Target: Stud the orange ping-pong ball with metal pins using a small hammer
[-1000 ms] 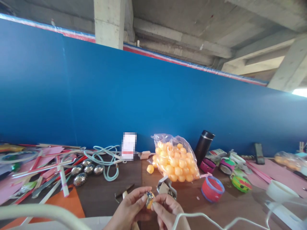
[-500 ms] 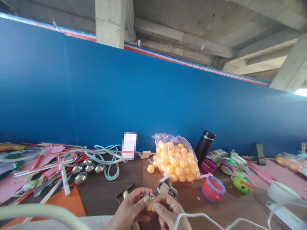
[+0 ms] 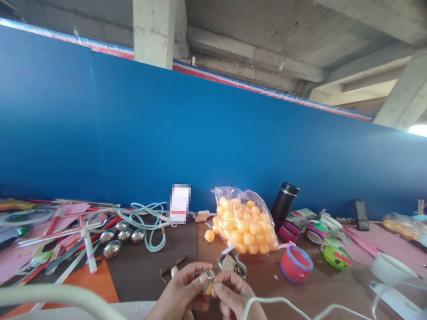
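Observation:
My left hand [image 3: 188, 284] grips an orange plastic ball [image 3: 208, 290] low in the middle of the view. Overlapping shiny silver pieces, which look like thumbtack heads, cover part of the ball. Thumb and fingertips of my right hand [image 3: 233, 291] are pinched together at the ball's right side; anything between them is too small to make out. Just behind my right hand stands a small open box [image 3: 242, 272] with shiny metal bits inside. A hammer-like tool [image 3: 173, 269] with a pale handle lies partly hidden behind my left hand.
A clear bag of orange balls [image 3: 248, 231] rests behind the box, one loose ball [image 3: 209, 235] beside it. Several silver-covered balls [image 3: 112, 249] lie left. Right are a black flask [image 3: 285, 202] and a red tape roll [image 3: 296, 265]. A white cable [image 3: 283, 300] crosses the front.
Both hands stay nearly in place around the ball, which has turned or shifted very slightly. The things on the table have not moved.

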Action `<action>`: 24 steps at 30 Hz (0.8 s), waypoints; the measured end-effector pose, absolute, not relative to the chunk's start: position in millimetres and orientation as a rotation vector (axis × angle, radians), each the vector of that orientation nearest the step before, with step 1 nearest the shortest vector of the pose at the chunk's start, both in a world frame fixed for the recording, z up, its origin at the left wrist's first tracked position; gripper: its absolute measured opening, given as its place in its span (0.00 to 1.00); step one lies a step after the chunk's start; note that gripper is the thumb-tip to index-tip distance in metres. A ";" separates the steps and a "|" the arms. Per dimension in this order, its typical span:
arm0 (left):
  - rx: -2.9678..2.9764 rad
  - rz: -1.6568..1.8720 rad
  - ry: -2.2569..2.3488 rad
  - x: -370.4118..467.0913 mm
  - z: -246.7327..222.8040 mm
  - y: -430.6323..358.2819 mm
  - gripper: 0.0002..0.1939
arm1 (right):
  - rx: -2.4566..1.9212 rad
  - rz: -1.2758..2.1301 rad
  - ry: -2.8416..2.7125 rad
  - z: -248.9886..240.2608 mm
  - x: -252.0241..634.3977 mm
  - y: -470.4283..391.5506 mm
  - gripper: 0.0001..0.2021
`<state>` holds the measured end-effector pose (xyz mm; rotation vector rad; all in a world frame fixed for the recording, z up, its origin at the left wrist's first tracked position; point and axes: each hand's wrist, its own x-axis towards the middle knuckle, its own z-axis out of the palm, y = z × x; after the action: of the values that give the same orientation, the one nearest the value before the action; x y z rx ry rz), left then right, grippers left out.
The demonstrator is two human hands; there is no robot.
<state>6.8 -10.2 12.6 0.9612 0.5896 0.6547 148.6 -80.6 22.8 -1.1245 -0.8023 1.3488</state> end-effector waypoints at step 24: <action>1.021 0.660 0.600 7.9 10.3 -10.7 0.23 | -1.057 1.510 -0.727 18.2 154.7 -79.6 0.18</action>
<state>7.9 -10.7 10.3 1.0209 0.6002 0.6597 154.7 -79.6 18.2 -1.0573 -0.7274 1.5104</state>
